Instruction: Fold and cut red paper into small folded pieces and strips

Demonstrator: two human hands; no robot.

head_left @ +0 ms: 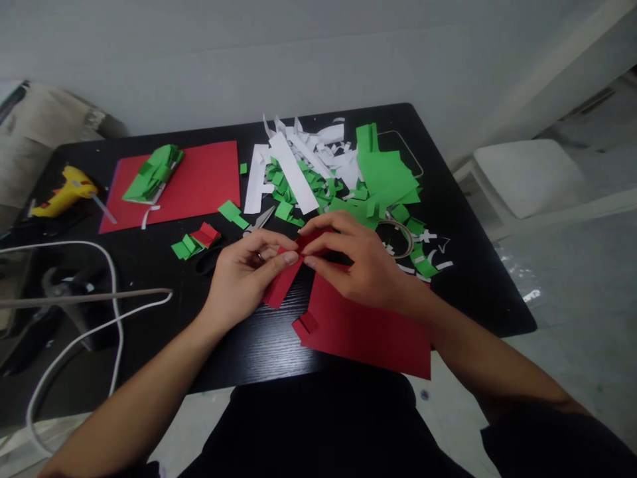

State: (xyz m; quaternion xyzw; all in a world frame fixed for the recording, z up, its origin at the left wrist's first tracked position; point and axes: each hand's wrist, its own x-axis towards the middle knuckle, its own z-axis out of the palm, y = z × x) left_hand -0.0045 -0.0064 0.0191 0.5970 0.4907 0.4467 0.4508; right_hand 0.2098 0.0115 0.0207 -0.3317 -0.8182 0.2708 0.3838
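Observation:
My left hand (246,275) and my right hand (355,262) meet over the middle of the black table (249,345). Both pinch a narrow red paper strip (281,282) that slants down to the left between them. The fingers of each hand are closed on the strip. A larger red paper sheet (368,328) lies under my right wrist and juts over the table's near edge. Scissors (259,221) lie just beyond my left hand, partly hidden by it.
A red sheet (199,182) with a stack of green pieces (152,176) lies at the back left. White strips (293,169) and green scraps (383,176) pile at the back. A tape roll (405,236), a yellow glue gun (67,189) and a white cable (112,292) are around.

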